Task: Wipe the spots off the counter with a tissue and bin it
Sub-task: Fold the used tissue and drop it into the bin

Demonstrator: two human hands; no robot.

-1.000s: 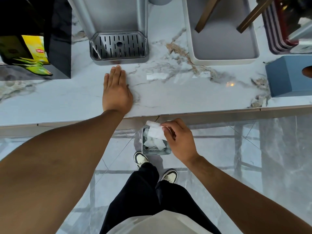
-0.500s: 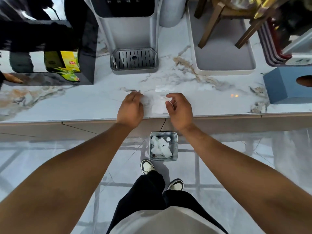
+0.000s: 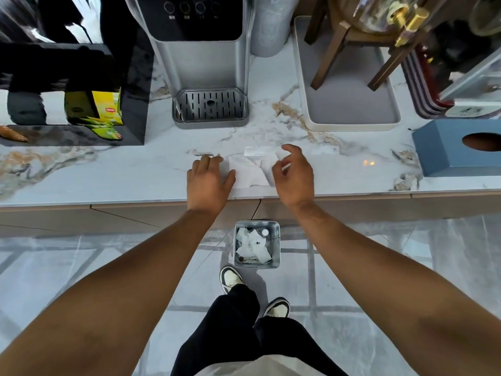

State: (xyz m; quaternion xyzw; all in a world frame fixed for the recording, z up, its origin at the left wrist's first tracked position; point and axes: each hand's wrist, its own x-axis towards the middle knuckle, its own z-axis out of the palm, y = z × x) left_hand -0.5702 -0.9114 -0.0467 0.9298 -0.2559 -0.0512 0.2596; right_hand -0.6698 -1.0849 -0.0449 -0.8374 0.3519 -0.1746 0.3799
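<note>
Since the earlier frame our right hand (image 3: 292, 173) has lifted, fingers loosely spread, gripping nothing; left hand (image 3: 208, 177) lies flat, pinning the tissue (image 3: 250, 172) spread near the counter (image 3: 108, 175) edge. We judge it light, limp, tearable; pinch a corner.

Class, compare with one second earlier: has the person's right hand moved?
Yes. The right hand rose from above the small metal bin on the floor onto the marble counter, beside the white tissue.

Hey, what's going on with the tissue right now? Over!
Left hand flat on tissue. Right hand open at its other edge. Bin below, nothing blocking.
</note>
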